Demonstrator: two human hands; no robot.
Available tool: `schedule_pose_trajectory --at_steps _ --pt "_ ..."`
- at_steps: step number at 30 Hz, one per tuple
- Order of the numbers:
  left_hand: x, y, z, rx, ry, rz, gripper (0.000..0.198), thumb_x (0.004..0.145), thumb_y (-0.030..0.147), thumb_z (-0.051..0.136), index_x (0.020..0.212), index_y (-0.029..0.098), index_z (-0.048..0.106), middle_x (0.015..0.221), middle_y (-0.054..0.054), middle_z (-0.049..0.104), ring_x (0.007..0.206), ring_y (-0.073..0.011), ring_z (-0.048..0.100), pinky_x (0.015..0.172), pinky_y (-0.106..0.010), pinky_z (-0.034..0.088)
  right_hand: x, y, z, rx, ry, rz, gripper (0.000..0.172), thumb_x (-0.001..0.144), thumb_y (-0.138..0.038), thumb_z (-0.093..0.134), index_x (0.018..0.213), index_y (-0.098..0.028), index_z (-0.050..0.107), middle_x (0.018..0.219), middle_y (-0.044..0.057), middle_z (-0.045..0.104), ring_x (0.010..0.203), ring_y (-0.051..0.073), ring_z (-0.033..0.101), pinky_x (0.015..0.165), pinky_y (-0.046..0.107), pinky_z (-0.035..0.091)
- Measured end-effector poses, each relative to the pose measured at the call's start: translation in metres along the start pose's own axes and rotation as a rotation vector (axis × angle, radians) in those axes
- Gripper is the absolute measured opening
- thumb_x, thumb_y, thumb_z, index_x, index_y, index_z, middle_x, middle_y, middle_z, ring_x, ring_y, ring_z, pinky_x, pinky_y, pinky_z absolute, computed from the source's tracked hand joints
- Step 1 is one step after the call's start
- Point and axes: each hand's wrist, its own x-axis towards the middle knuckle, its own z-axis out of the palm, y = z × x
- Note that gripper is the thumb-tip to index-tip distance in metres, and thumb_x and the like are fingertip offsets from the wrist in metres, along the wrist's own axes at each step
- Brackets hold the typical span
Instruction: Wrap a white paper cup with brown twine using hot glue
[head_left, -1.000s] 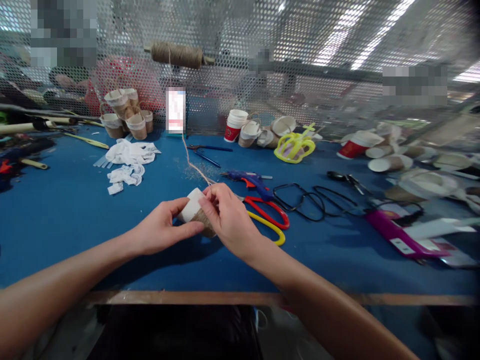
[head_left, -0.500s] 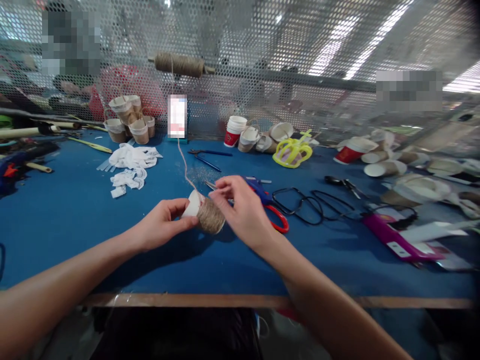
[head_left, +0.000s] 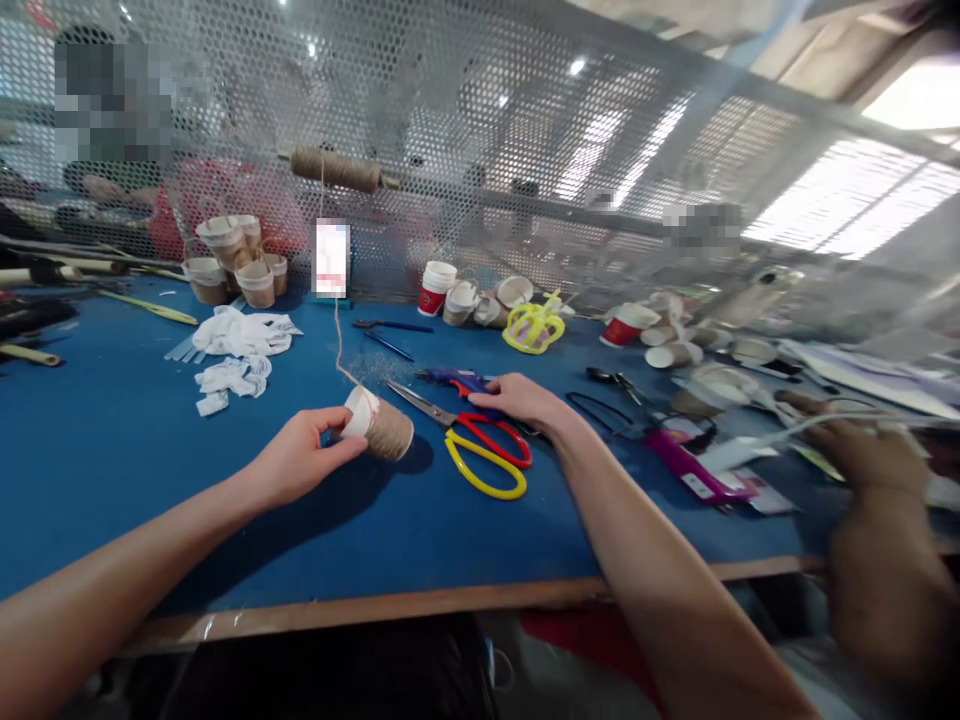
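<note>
Between the fingers and thumb of my left hand (head_left: 311,450) is the white rim of a paper cup (head_left: 388,432), tilted on its side and partly wrapped in brown twine. A strand of twine runs from the cup up toward a spool (head_left: 335,168) on the mesh. My right hand (head_left: 517,400) is closed on a blue glue gun (head_left: 456,378), whose nozzle points left. Scissors (head_left: 486,455) with one red and one yellow handle lie just below the gun, blades toward the cup.
Blue pliers (head_left: 394,326), a phone (head_left: 331,260), white scraps (head_left: 240,332) and twine-wrapped cups (head_left: 257,283) stand or lie behind. A yellow woven piece (head_left: 534,325) and a purple box (head_left: 697,470) are to the right. Another person's hand (head_left: 855,440) reaches in at far right.
My right hand has left the cup, moved right and closed on the glue gun. The scissors now show fully. The view has shifted right, and another person's arm has appeared.
</note>
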Motion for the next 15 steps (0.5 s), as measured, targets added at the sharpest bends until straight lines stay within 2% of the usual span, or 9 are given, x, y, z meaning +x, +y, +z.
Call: schedule_pose_trajectory --at_steps 2,4,6,8,11,15 --pt "0.0 0.0 0.0 0.037 -0.025 -0.002 0.021 0.076 0.03 0.05 0.077 0.013 0.061 0.072 -0.001 0.06 0.071 -0.0167 0.052 0.067 -0.026 0.04 -0.001 0.004 0.009 0.02 -0.095 0.099 0.034 0.089 -0.034 0.034 0.089 -0.015 0.061 0.088 0.001 0.059 0.078 0.014 0.058 0.064 0.026 0.048" --pt "0.001 -0.001 0.0 0.042 -0.03 -0.002 0.019 0.075 0.029 0.05 0.076 0.013 0.06 0.072 -0.001 0.06 0.071 -0.0167 0.052 0.067 -0.026 0.04 -0.001 0.0 0.013 0.063 -0.143 0.189 0.033 0.091 -0.031 0.03 0.096 -0.015 0.059 0.098 0.002 0.058 0.086 0.016 0.057 0.069 0.029 0.048" --pt "0.002 -0.003 -0.001 0.026 -0.014 0.003 0.019 0.076 0.029 0.05 0.077 0.013 0.06 0.072 -0.001 0.059 0.07 -0.0162 0.051 0.067 -0.026 0.04 0.001 -0.008 0.012 0.141 -0.144 0.237 0.025 0.088 -0.029 0.041 0.091 -0.012 0.059 0.088 0.002 0.059 0.075 0.013 0.058 0.063 0.027 0.048" --pt "0.003 -0.005 -0.001 0.001 0.0 0.015 0.02 0.076 0.03 0.049 0.078 0.013 0.059 0.072 -0.001 0.058 0.069 -0.0154 0.05 0.067 -0.026 0.039 0.002 -0.021 0.007 0.251 -0.101 0.245 0.015 0.076 -0.023 0.059 0.086 -0.012 0.056 0.075 0.002 0.06 0.06 0.009 0.055 0.054 0.024 0.047" --pt "0.004 -0.007 -0.002 -0.04 -0.005 0.017 0.02 0.076 0.03 0.05 0.077 0.013 0.059 0.071 -0.001 0.057 0.067 -0.0143 0.049 0.066 -0.026 0.039 -0.001 -0.043 -0.002 0.436 -0.039 0.202 0.013 0.07 -0.023 0.061 0.078 -0.015 0.054 0.067 0.0 0.058 0.054 0.008 0.053 0.051 0.021 0.045" --pt "0.004 -0.007 -0.001 -0.077 -0.014 -0.008 0.019 0.075 0.03 0.051 0.074 0.012 0.057 0.07 0.0 0.056 0.065 -0.0136 0.049 0.063 -0.025 0.038 -0.015 -0.068 -0.004 0.572 -0.121 0.177 0.021 0.067 -0.034 0.062 0.066 -0.015 0.054 0.054 -0.001 0.055 0.045 0.007 0.048 0.045 0.021 0.041"
